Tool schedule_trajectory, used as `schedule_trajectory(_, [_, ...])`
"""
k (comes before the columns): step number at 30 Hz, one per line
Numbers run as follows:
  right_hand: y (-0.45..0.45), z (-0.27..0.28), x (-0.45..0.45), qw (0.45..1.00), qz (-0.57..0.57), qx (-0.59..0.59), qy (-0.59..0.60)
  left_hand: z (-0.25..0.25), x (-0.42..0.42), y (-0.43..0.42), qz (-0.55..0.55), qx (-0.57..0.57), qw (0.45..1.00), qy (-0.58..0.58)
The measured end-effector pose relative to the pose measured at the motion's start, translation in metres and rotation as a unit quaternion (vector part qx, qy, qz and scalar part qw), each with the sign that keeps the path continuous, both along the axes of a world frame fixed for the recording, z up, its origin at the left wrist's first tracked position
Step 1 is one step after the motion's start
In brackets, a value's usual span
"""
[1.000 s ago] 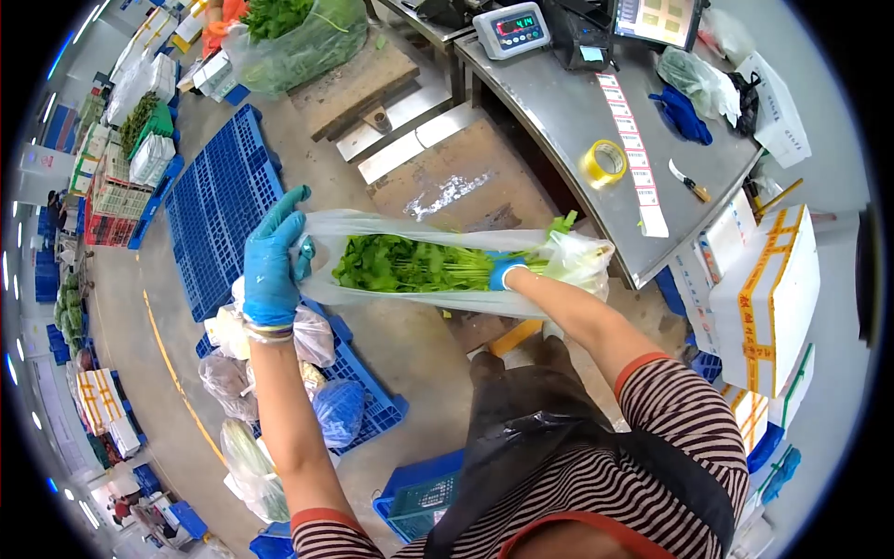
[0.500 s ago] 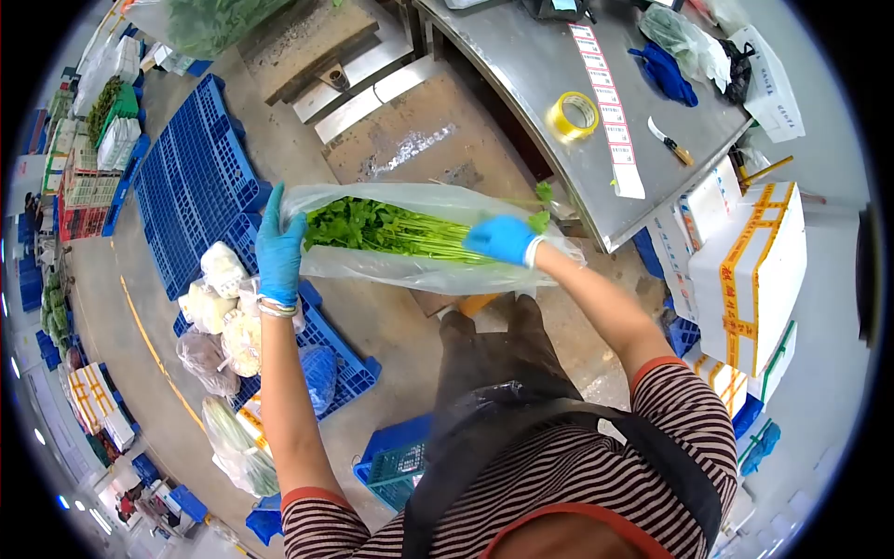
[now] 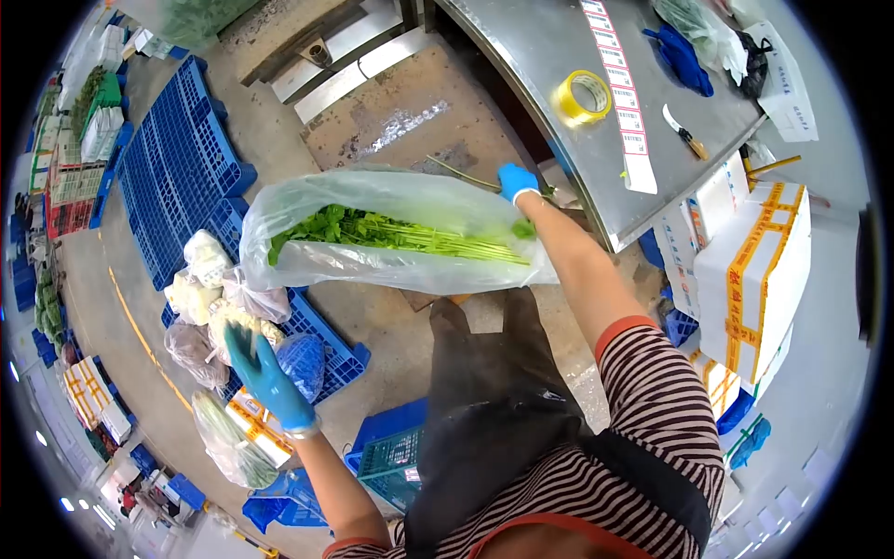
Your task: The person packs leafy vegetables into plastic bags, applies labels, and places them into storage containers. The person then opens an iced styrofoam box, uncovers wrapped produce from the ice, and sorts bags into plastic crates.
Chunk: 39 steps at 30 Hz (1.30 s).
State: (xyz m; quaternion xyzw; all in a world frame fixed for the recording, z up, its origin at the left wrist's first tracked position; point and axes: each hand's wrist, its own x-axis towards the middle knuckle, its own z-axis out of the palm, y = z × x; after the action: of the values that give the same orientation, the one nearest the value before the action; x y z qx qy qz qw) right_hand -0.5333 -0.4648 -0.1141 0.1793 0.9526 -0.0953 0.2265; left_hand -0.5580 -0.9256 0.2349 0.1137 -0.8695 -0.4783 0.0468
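Observation:
A bunch of leafy green celery [image 3: 400, 235] lies lengthwise in a long clear plastic bag [image 3: 372, 273], leaves to the left and stems to the right. My right hand [image 3: 517, 181], in a blue glove, is closed on a thin celery stalk [image 3: 456, 170] above the bag's right end. The stalk sticks out to the left of the fingers; part of it is hidden by the hand. Off the bag, at lower left, my gloved left hand [image 3: 270, 384] is open with fingers apart and holds nothing. Its fingertips are slightly blurred, over bagged produce [image 3: 240, 331].
On the metal table [image 3: 568, 158] at right lie yellow tape [image 3: 584, 98], a label strip [image 3: 619, 84] and a knife [image 3: 684, 133]. Foam boxes [image 3: 750, 279] are stacked below it. Blue pallets [image 3: 177, 168] and a green crate [image 3: 391, 466] stand on the floor.
My left hand has let go of the bag's left end and moved down toward me. My right hand has left the stems in the bag, moving up and right, and now grips a loose stalk.

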Motion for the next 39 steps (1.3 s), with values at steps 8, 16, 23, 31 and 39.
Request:
schedule_trajectory(8, [0.006,-0.002,0.010,0.991,-0.011,-0.092,0.101,-0.041,0.083,0.056,-0.169,-0.105,0.979,0.032])
schedule_trajectory(16, [-0.007,0.233,0.015,0.786,-0.251,-0.444,0.349,-0.116,0.028,0.155,-0.409,-0.190,0.892,-0.016])
schedule_trajectory(23, [-0.036,0.336,0.090,0.722,-0.358,-0.456,0.379,-0.237,0.010,0.232,-0.464,-0.401,0.788,0.053])
schedule_trajectory(31, [-0.021,0.333,0.140,0.606,-0.400,-0.541,0.424,-0.174,-0.048,0.146,-0.407,-0.107,0.907,0.025])
schedule_trajectory(39, [-0.102,0.346,0.086,0.649,-0.311,-0.650,0.245,-0.030,-0.033,0.097,-0.254,0.354,0.895,-0.093])
